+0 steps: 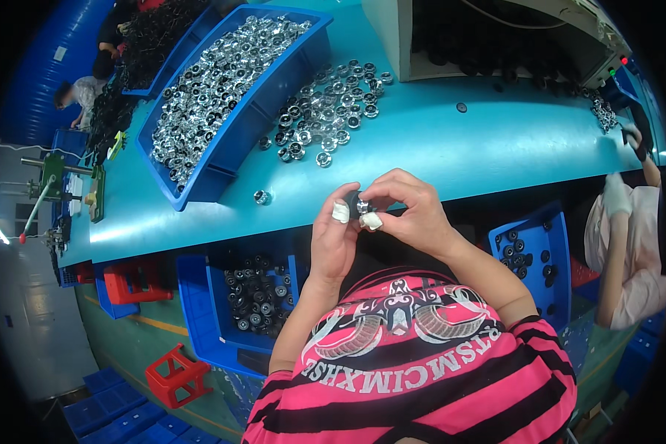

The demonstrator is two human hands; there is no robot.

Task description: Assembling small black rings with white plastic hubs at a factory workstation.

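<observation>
In front of my chest, over the table's near edge, both hands meet on a small black-and-silver round part (362, 206). My left hand (334, 235) pinches its dark left side between thumb and fingers. On the shiny right side, the thumb and fingertips of my right hand (416, 214) are closed. White wrapping covers a digit on each hand. Whether the part is one piece or two pressed together, I cannot tell. One loose shiny round part (262, 197) lies left of my hands. Beyond it spreads a group of similar clear-and-black round parts (325, 111).
A long blue bin (229, 140) heaped with shiny round parts stands on the teal table (422, 163). Below the edge are a blue bin (200, 296) of dark parts and another blue bin (562, 288). A gloved co-worker (625, 244) is at right; red stools (176, 376) stand left.
</observation>
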